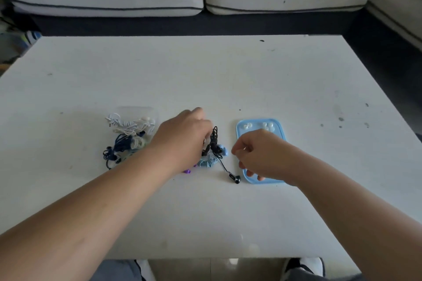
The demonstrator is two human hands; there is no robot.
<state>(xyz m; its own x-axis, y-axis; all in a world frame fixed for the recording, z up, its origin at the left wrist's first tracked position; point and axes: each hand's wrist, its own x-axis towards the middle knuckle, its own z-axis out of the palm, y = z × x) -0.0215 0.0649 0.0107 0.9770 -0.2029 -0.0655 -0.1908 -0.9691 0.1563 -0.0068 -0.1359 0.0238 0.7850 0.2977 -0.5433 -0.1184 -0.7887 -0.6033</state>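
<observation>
Counter (228,75) carried the tray (238,128) at right, w/ R hand (258,155) hovering over it, grip curled, contents unclear. L hand (182,137) had its grip closed round the earphones (214,141) just left of the tray. Their cord ran toward the person to a bud (237,179), nearest the R hand.

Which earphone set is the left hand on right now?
The black earphones, bunched upright at the left hand's fingertips, one earbud trailing on the table. The white earphones, dark blue earphones and light blue earphones lie flat.
</observation>
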